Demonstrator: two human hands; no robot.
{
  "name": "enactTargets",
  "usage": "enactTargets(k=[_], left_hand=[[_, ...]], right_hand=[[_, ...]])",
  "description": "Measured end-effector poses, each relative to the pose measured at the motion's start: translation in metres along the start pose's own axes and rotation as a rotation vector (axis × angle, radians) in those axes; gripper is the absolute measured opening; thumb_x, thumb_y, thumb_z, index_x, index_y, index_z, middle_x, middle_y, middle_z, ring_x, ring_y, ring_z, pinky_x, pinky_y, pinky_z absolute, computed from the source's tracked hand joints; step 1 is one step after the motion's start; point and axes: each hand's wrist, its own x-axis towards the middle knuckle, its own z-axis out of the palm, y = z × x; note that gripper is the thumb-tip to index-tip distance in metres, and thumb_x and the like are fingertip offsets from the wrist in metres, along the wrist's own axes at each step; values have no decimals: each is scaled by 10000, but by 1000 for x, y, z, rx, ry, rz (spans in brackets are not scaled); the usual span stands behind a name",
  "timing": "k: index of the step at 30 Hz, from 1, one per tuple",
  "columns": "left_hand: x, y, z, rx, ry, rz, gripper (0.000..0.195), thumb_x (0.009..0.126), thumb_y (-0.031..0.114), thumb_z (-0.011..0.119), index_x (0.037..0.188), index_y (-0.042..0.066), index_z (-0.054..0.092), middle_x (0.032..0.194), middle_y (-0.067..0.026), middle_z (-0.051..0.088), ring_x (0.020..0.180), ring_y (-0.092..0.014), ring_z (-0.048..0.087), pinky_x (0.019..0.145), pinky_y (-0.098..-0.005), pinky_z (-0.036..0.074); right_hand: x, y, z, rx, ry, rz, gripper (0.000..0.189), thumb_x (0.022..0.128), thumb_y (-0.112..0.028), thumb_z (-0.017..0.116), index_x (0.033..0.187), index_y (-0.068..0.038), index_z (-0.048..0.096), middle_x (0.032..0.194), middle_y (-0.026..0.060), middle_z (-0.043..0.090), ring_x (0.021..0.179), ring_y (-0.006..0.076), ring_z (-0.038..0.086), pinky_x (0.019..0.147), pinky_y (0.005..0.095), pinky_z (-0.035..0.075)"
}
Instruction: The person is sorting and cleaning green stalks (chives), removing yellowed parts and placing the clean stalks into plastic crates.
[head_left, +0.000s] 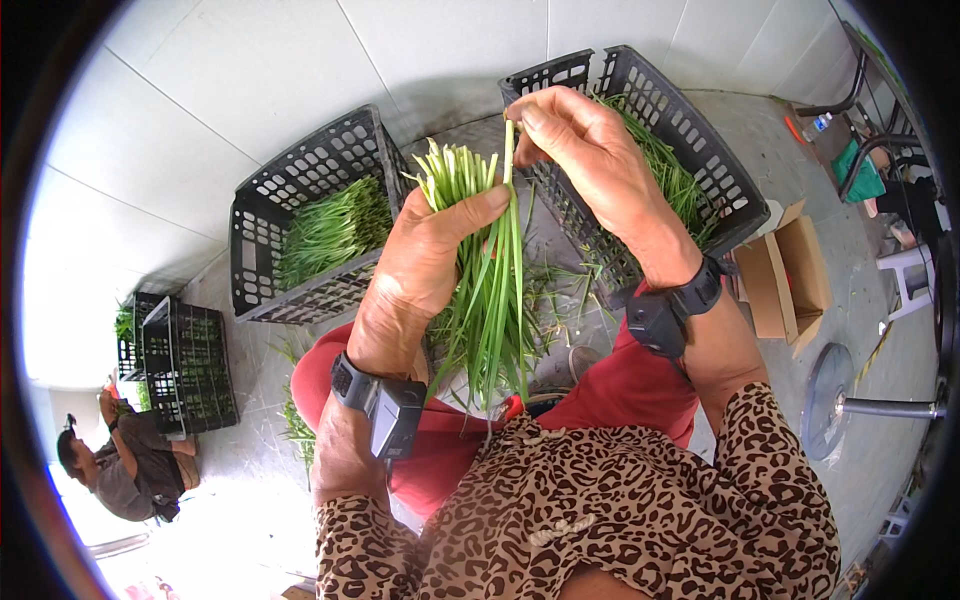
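Note:
My left hand (429, 251) grips a bunch of green leafy stalks, likely garlic chives (480, 307), with the thumb across it. Their pale cut ends point up and the long leaves hang down over my lap. One stalk (510, 154) stands apart at the bunch's right side. Thumb and fingers of my right hand (589, 154) pinch the tip of that stalk. Behind my left hand, a black plastic crate (259, 225) holds neatly laid chives (337, 229). Beneath my right hand, a second black crate (720, 157) contains looser chives (667, 165).
Loose leaves and trimmings (559, 289) litter the floor between the crates. An open cardboard box (772, 285) and a round metal stand base (825, 401) are at right. At far left, a person (127, 472) sits beside more black crates (191, 367). A white wall (457, 52) rises behind.

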Motion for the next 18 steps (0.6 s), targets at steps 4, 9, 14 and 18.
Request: enactTargets(k=[4,9,14,18], left_hand=[[1,0,-1,6,-5,14,170,831,58,640,994,59,595,839,-49,644,689,-161,616,590,-305,530],[-4,5,13,34,38,32,155,824,70,630,978,52,646,828,32,622,704,-67,553,631,-228,439],[-2,1,11,210,88,99,118,824,64,634,939,47,654,781,46,609,658,-38,525,582,-213,417],[0,-2,10,258,101,117,63,821,65,647,883,52,649,732,62,588,609,-19,486,543,-202,380]], right_hand=[[-1,-3,1,2,-94,17,328,899,-339,584,784,-33,607,648,-15,544,578,58,469,516,234,370],[-3,-7,5,-239,-166,-3,308,882,-293,596,754,-13,597,559,10,491,513,88,423,473,280,337],[-4,-8,6,-323,-175,-38,276,874,-237,592,777,21,578,553,97,465,488,135,416,476,321,344],[-5,-7,6,-336,-161,-41,266,867,-228,593,766,19,578,545,121,464,472,150,423,468,327,348]])
